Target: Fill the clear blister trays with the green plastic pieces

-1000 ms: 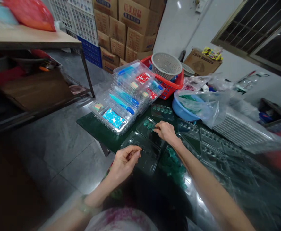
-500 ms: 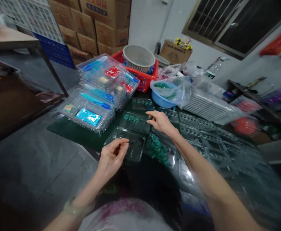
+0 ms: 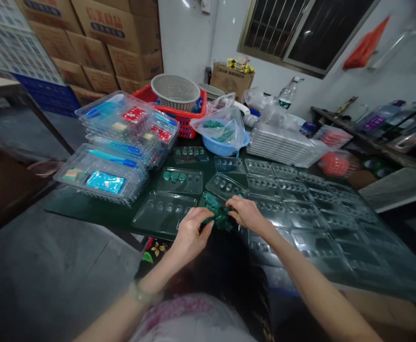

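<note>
A heap of small glossy green pieces (image 3: 217, 213) lies at the near edge of the dark green table, between my hands. My left hand (image 3: 193, 230) is at the heap's left side, thumb and fingertips closing on a green piece. From the right, my right hand (image 3: 246, 213) reaches into the heap with its fingers pinched together on a piece, partly hidden. Left of the heap is a clear plastic tray (image 3: 151, 216) with a row of molded hollows. Behind it, another clear tray (image 3: 190, 186) holds three green pieces in its row. A third clear tray (image 3: 225, 186) lies tilted just beyond the heap.
Many clear trays (image 3: 302, 216) cover the table's right side. Filled clear boxes (image 3: 122, 137) with pens are stacked at left. Behind stand a red basket (image 3: 190, 126) with a grey colander (image 3: 175, 90), a blue basin (image 3: 222, 146) with green pieces in a bag, and stacked trays (image 3: 282, 147).
Both hands have come to the green heap: the right drew back from the trays behind, the left moved in from the near tray. The camera view has turned to the right.
</note>
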`<state>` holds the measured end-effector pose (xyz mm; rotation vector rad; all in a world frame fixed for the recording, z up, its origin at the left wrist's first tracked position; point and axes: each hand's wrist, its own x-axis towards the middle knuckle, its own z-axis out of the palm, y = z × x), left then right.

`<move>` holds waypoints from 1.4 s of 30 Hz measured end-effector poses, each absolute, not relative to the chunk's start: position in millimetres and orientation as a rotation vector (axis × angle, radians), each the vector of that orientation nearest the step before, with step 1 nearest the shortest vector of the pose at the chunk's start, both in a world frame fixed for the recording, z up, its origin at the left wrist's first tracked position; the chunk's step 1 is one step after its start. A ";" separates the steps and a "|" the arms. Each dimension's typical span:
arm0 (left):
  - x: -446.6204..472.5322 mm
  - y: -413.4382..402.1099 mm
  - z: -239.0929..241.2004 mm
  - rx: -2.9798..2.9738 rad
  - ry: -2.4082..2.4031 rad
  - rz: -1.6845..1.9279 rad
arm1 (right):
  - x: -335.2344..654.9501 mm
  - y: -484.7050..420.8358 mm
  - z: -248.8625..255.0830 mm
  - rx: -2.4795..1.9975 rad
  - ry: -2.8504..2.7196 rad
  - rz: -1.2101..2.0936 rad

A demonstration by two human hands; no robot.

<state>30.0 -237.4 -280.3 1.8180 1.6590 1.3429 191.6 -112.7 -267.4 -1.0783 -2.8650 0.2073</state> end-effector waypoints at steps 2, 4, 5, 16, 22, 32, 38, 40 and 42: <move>29.9 -237.6 -279.1 1.752 1.663 1.369 | 194.6 -107.4 -271.0 -1.056 -2.764 0.326; 30.6 -236.0 -278.0 1.664 1.641 1.400 | 197.8 -102.5 -274.9 -1.038 -2.628 0.495; 31.5 -234.2 -277.3 1.616 1.621 1.417 | 198.9 -100.9 -276.2 -1.027 -2.545 0.600; 42.4 -228.0 -254.3 1.130 1.390 1.529 | 178.4 -147.1 -237.7 -0.816 -2.011 1.442; 20.2 -243.3 -259.0 1.015 1.314 1.548 | 155.2 -162.2 -250.2 -0.897 -1.836 1.576; 10.5 -268.4 -258.6 1.532 1.719 1.701 | 130.2 -180.9 -258.2 -1.018 -1.815 1.630; 8.3 -273.3 -266.7 1.583 1.766 1.760 | 121.2 -185.2 -260.9 -0.912 -1.790 1.612; 5.2 -274.8 -266.8 1.416 1.676 1.721 | 120.6 -185.6 -261.5 -0.873 -1.794 1.678; 1.4 -276.3 -265.7 1.241 1.557 1.635 | 120.9 -185.4 -261.8 -0.870 -1.781 1.734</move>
